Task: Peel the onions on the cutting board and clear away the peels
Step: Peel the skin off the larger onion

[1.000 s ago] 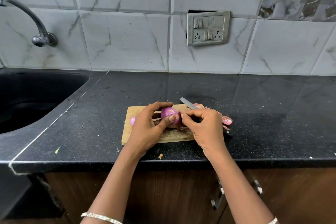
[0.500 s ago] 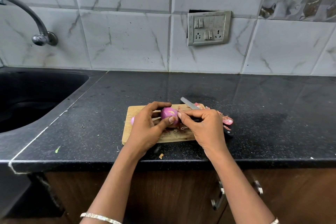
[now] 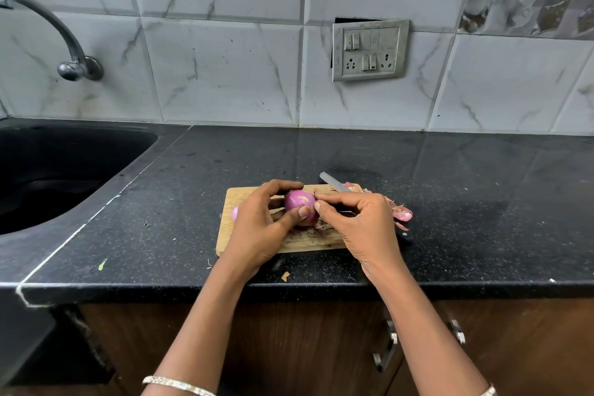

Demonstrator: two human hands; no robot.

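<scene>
While left hand [image 3: 260, 228] fingers grip round glossy purple onion [image 3: 299, 206], right hand [image 3: 363, 225] fingers pinch its skin, wooden board [image 3: 308, 243].

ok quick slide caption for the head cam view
Left hand steadies a purple onion over the cutting board while right hand picks at its skin.

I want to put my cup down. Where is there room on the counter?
Bare counter lies right of the peels, up to the wall, and between the cutting board and sink. The board is crowded: both hands, onion, knife.
</scene>
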